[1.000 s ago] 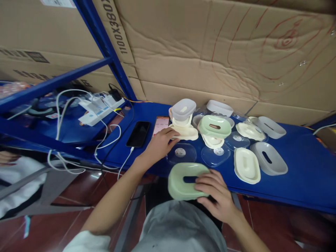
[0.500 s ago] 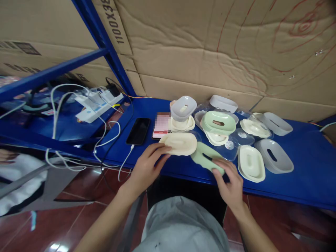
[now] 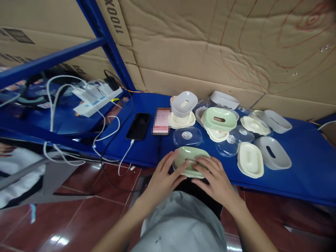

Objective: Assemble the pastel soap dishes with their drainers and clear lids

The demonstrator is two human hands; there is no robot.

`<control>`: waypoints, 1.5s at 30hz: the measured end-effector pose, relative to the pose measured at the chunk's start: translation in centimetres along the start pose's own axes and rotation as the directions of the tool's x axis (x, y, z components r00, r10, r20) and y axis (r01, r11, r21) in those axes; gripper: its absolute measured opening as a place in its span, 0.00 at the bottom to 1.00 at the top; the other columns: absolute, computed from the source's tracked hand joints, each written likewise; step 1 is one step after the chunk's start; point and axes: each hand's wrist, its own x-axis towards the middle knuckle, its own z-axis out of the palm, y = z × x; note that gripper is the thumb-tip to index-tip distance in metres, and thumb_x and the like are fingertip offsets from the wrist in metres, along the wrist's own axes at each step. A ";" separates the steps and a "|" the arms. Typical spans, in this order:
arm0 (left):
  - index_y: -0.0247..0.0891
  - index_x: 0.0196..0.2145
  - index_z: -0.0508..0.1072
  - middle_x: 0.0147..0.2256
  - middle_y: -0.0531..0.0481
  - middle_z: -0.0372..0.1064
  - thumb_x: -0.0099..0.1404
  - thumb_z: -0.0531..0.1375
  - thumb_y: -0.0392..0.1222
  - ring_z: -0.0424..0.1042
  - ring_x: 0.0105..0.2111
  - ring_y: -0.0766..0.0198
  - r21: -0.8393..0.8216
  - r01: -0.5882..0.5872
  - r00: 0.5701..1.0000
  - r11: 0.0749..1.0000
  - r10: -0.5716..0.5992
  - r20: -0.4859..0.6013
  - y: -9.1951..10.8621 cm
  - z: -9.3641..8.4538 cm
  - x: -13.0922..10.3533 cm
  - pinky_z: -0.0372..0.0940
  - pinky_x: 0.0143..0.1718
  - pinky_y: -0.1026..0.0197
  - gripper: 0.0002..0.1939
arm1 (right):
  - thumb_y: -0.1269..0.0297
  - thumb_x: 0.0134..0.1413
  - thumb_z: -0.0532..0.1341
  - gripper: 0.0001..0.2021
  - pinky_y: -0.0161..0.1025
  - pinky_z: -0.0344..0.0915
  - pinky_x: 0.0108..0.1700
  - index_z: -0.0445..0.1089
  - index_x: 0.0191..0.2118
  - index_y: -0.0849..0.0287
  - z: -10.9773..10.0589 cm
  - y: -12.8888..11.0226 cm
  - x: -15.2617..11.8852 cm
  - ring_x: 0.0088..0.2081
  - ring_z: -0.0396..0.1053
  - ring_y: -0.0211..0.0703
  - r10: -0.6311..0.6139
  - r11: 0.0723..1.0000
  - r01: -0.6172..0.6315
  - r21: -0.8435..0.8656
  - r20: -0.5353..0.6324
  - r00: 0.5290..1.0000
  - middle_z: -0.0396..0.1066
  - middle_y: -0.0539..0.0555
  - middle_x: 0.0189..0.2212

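Close to the front edge of the blue table, a pale green slotted soap dish (image 3: pixel 190 151) lies between my two hands. My left hand (image 3: pixel 164 176) grips its left end, thumb and fingers at the rim and a fingertip by the slot. On the other end, my right hand (image 3: pixel 214 175) has its fingers bent over the rim and near the slot. The fingers cover part of the slot, and what lies underneath the dish is hidden. Just behind it is a clear plastic lid (image 3: pixel 181 138) with a round sticker.
Grey slotted dishes (image 3: pixel 282 155), cream trays (image 3: pixel 250 160), another green slotted dish (image 3: pixel 219 119) and clear lids (image 3: pixel 227 148) crowd the right side. Left are a black phone (image 3: pixel 138 126) on a white cable, a second phone (image 3: pixel 161 120) and a power strip (image 3: pixel 97 101). Cardboard (image 3: pixel 178 52) stands behind.
The green slotted dish has moved left, from my right hand alone to between both hands. The cream tray my left hand held is out of sight, and the clear lid behind is uncovered.
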 end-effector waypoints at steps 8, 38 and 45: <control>0.40 0.61 0.75 0.66 0.41 0.71 0.78 0.63 0.41 0.65 0.70 0.44 -0.026 -0.057 0.993 0.998 0.059 0.101 -0.3 -0.7 0.4 0.72 0.66 0.39 0.16 | 0.65 0.75 0.57 0.20 0.63 0.58 0.74 0.67 0.68 0.52 -0.7 1.5 0.3 0.71 0.65 0.52 -0.067 0.998 0.067 -0.002 0.000 0.998 0.70 0.58 0.68; 0.54 0.78 0.47 0.73 0.35 0.52 0.74 0.67 0.48 0.68 0.67 0.44 -0.236 0.285 0.958 0.929 -0.269 0.097 -0.9 -1.3 0.6 0.73 0.63 0.41 0.45 | 0.69 0.73 0.60 0.22 0.53 0.70 0.69 0.68 0.68 0.48 -0.9 2.6 2.8 0.70 0.64 0.52 -0.036 0.975 0.047 0.217 -0.052 0.998 0.68 0.60 0.60; 0.56 0.76 0.57 0.73 0.38 0.55 0.74 0.67 0.42 0.61 0.72 0.42 -0.205 0.177 0.984 0.963 -0.169 0.054 -1.4 -1.1 0.9 0.66 0.69 0.34 0.39 | 0.64 0.71 0.65 0.25 0.64 0.68 0.70 0.66 0.70 0.54 0.4 1.2 1.7 0.77 0.53 0.60 -0.116 0.993 0.116 0.014 -0.041 0.992 0.63 0.64 0.71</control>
